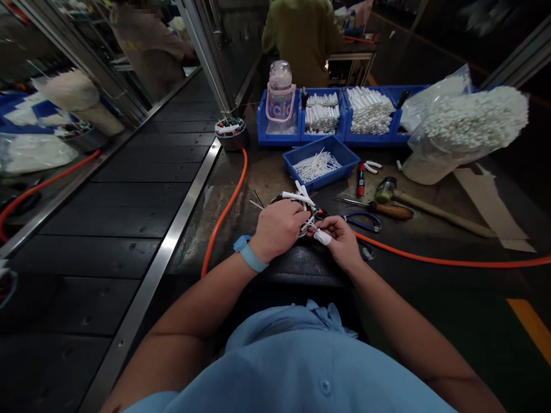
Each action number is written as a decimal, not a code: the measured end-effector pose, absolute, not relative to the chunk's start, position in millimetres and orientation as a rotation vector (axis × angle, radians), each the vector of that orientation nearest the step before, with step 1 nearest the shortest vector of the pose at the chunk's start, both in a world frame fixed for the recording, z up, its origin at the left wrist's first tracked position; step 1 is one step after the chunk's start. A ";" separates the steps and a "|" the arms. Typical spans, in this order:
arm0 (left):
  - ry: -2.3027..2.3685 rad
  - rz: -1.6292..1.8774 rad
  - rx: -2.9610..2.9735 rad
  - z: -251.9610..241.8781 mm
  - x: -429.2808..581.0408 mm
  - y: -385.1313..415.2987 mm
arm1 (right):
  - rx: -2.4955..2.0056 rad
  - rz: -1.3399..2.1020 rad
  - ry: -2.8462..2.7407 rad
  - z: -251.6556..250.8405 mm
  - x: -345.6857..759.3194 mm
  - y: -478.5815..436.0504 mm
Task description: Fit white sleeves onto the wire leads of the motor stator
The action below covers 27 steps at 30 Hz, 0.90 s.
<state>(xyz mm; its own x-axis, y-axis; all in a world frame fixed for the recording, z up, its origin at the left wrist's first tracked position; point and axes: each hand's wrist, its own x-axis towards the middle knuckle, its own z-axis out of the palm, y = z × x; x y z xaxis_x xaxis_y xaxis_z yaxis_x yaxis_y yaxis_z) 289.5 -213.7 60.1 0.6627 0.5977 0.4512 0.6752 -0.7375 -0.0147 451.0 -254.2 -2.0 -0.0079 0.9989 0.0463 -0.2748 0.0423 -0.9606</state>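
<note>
**Small white tubes go on the wires of a round part**

We see two hands close together in the middle of the dark worktop (430,241). The left hand (278,229) is curled over a round wired part (297,205), which sits on the worktop right under it. This hand grips the part and hides most of it. White tubes and thin coloured wires stick up from its far side.

The right hand (342,241) is closed in a pinch on a small white sleeve (322,237). The sleeve touches the wires at the near right side of the part. We think the sleeve is being pushed onto a wire just now. The next move would need a steady hold with the left hand and a straight, gentle push, because the wires look thin and bendy.

The sleeve looks smooth and soft, like a short tube. Just beyond the hands is a small blue tray (321,163) with thin white sticks lying loose. Farther off is a row of blue bins (344,117) with stacked white tubes. A clear bag (465,129) of more white tubes slumps at the far right.

To the right of the hands lie blue-handled scissors (364,221) and a hammer (426,209) with a long wooden handle. A shiny orange hose (224,215) bends across the worktop.
</note>
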 end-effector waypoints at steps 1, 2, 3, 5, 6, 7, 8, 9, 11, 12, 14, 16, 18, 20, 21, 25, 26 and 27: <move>-1.019 -0.643 -2.701 59.8 290.1 -214.9 | -0.976 1.287 -1.040 -2.9 450.2 -253.1; -0.990 -0.647 -2.711 59.6 290.9 -216.5 | -0.992 1.257 -1.050 -4.1 449.6 -252.1; -0.953 -0.647 -2.731 59.5 291.7 -218.3 | -1.013 1.218 -1.063 -5.4 449.3 -251.3; -0.859 -0.649 -2.814 59.5 293.2 -221.8 | -1.056 1.125 -1.092 -7.0 450.0 -250.9; -0.821 -0.663 -2.876 59.4 293.7 -223.3 | -1.068 1.085 -1.111 -6.9 451.0 -251.3; -0.802 -0.693 -2.942 59.1 293.9 -224.5 | -1.068 1.057 -1.140 -6.0 452.5 -252.1; -0.808 -0.739 -3.001 58.6 294.1 -225.3 | -1.059 1.039 -1.190 -4.2 454.2 -252.9; -0.838 -0.789 -3.047 57.8 294.1 -226.0 | -1.051 1.029 -1.265 -1.7 456.0 -253.6; -0.929 -0.864 -3.082 55.8 294.2 -227.0 | -1.067 1.020 -1.447 4.1 459.5 -254.5; -0.963 -0.884 -3.072 54.9 294.4 -227.5 | -1.086 1.022 -1.524 6.6 461.1 -255.1; -1.017 -0.878 -3.013 53.4 294.8 -229.0 | -1.117 1.051 -1.586 9.3 464.4 -258.2; -1.122 -0.853 -2.903 52.1 294.8 -230.8 | -1.104 1.105 -1.541 9.2 469.1 -265.2; -1.288 -0.807 -2.790 49.5 294.2 -232.0 | -1.084 1.148 -1.426 8.9 474.4 -273.8; -1.412 -0.721 -2.743 44.4 293.1 -231.9 | -1.082 1.148 -1.292 12.4 475.7 -276.2; -1.441 -0.663 -2.744 41.1 292.5 -231.2 | -1.082 1.135 -1.238 16.1 472.8 -272.3; -1.367 -0.545 -2.775 28.1 291.0 -225.9 | -1.137 1.007 -1.304 39.0 431.0 -221.1; -1.336 -0.561 -2.768 26.0 290.8 -224.9 | -1.169 0.966 -1.378 44.6 416.2 -204.7; -1.318 -0.580 -2.752 24.7 290.4 -224.3 | -1.188 0.926 -1.466 49.5 402.5 -190.0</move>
<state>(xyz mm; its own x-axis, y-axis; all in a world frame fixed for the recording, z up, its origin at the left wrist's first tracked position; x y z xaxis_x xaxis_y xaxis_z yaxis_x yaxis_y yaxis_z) 290.4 -224.3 24.7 0.5702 0.7452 0.3459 0.7583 -0.6393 0.1274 402.5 -190.0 49.5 -0.0256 0.9737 0.2266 0.2140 0.2268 -0.9501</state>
